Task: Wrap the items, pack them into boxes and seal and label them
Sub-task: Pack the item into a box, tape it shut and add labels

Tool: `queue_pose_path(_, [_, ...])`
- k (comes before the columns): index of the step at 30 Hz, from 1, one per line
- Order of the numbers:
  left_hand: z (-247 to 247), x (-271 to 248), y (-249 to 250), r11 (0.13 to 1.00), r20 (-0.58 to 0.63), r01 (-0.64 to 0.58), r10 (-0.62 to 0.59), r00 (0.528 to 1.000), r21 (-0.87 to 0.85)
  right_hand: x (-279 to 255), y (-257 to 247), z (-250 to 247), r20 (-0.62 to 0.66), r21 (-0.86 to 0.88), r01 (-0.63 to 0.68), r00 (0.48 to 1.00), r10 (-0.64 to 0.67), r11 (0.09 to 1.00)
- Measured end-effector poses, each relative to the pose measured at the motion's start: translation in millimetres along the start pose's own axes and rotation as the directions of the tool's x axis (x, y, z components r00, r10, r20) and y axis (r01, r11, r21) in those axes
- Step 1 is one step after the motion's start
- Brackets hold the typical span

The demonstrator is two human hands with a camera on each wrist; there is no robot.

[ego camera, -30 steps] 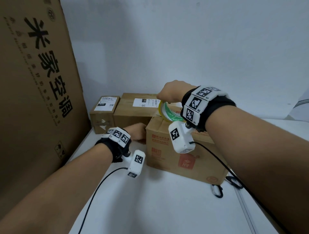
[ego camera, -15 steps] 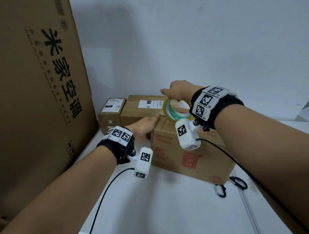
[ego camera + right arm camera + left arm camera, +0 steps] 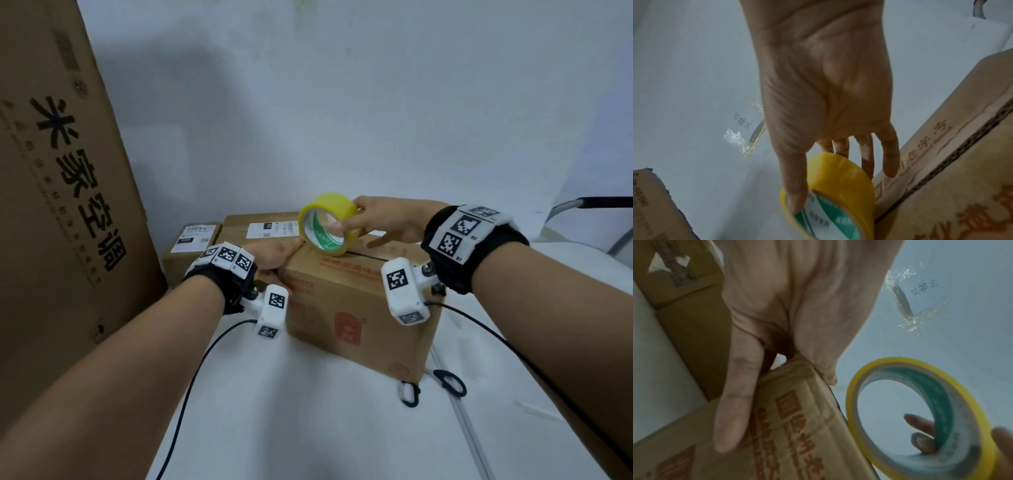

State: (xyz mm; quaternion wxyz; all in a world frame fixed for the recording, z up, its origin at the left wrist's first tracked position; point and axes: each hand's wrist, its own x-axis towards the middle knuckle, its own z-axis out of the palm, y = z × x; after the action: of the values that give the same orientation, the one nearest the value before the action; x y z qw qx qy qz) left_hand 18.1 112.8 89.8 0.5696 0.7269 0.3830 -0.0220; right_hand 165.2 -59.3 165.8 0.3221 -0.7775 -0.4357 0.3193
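Note:
A brown cardboard box (image 3: 356, 308) with red print stands on the white table, its top flaps meeting at a seam. My right hand (image 3: 373, 222) holds a yellow tape roll (image 3: 327, 224) upright on the box's far left top edge, thumb inside the core (image 3: 797, 199) and fingers behind it. My left hand (image 3: 274, 257) holds the box's left top corner, thumb (image 3: 735, 410) down the side and fingers over the top. The roll (image 3: 920, 415) stands just past that corner in the left wrist view.
Two smaller labelled boxes (image 3: 195, 240) (image 3: 260, 229) sit behind against the wall. A tall printed carton (image 3: 58, 205) stands at the left. Black-handled scissors (image 3: 431, 387) lie by the box's near right corner. Crumpled clear tape (image 3: 748, 141) sticks to the wall.
My right hand has lifted the tape roll upright and shifted it right along the box top. My left hand has risen from the box's side to its top left corner.

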Motion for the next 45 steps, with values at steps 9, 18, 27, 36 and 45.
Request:
queue_pose_path(9, [38,4,23,0.889,-0.254,-0.196,0.319,0.913,0.415,-14,35,-10,-0.115,0.050,-0.041,0.992,0.047,0.998])
queue_pose_path(18, [62,2,3,0.861,-0.306,-0.151,0.329,0.893,0.485,-53,103,-43,-0.348,-0.152,-0.247,0.919,0.182,0.957])
queue_pose_path(27, [79,-8,22,0.911,-0.408,-0.185,0.338,0.848,0.370,-64,135,-24,-0.342,0.193,-0.193,0.906,0.250,0.962])
queue_pose_path(36, [118,10,29,0.837,-0.336,-0.273,0.459,0.823,0.474,-71,154,-6,-0.562,0.214,-0.073,0.807,0.184,0.974])
queue_pose_path(45, [145,29,57,0.760,-0.203,-0.271,0.464,0.862,0.590,-79,163,-7,-0.595,0.126,-0.096,0.789,0.153,0.987])
